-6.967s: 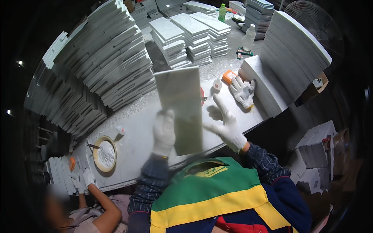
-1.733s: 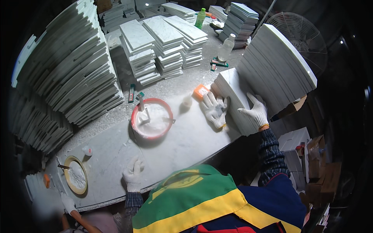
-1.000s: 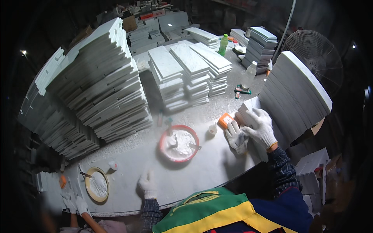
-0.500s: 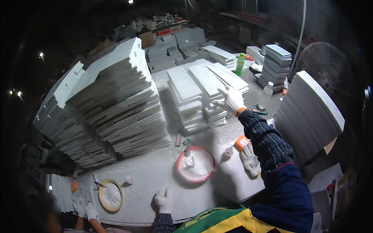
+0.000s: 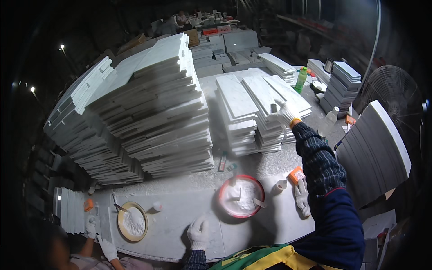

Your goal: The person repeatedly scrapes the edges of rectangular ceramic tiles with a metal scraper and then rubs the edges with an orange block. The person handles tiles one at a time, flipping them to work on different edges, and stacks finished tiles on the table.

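My right hand (image 5: 285,112), in a white knit glove, reaches out over the stacks of white stone slabs (image 5: 257,95). Its fingers are apart at the edge of the middle stack, and a small dark patch shows between them that I cannot make out. Whether the fingertips touch the stone is hard to tell. My left hand (image 5: 198,233), also gloved, rests on the worktable (image 5: 173,225) with its fingers curled in and nothing visible in them. A red-rimmed basin (image 5: 222,198) of white paste with scrapers stands between my hands. Right of it are a small cup (image 5: 281,184) and a loose glove (image 5: 302,200).
Tall stacks of slabs (image 5: 157,103) rise at left, and dark-sided slabs (image 5: 378,148) at right before a fan (image 5: 389,96). Bottles (image 5: 330,120) stand beyond my right arm. At lower left, another person's gloved hands (image 5: 108,249) work near a yellow bowl (image 5: 119,221).
The whole view has shifted, so most things sit farther right. My right hand stays over the slabs, its fingers now nearer the middle stack's edge. My left hand remains on the table.
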`<action>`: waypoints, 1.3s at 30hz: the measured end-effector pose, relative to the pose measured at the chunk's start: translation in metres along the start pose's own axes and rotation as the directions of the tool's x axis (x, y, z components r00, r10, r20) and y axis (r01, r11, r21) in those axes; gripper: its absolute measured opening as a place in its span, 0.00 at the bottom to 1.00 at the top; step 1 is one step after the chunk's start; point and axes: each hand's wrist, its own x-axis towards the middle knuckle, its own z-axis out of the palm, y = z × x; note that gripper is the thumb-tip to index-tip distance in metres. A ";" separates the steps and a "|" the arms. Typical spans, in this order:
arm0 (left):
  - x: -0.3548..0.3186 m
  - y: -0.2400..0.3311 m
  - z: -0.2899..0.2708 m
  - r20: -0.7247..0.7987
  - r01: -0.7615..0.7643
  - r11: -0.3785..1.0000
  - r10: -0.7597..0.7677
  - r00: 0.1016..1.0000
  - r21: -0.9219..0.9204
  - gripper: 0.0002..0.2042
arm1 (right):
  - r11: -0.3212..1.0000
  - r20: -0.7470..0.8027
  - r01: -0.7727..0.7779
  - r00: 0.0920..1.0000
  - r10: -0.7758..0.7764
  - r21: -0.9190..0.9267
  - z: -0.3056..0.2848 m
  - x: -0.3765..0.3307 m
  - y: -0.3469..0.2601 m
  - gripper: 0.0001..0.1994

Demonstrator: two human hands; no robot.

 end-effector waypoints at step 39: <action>-0.035 0.135 0.001 0.813 0.852 -0.016 0.292 0.504 -0.523 0.39 | 0.594 0.436 -0.222 0.866 -0.244 0.773 -0.050 -0.403 -0.034 0.28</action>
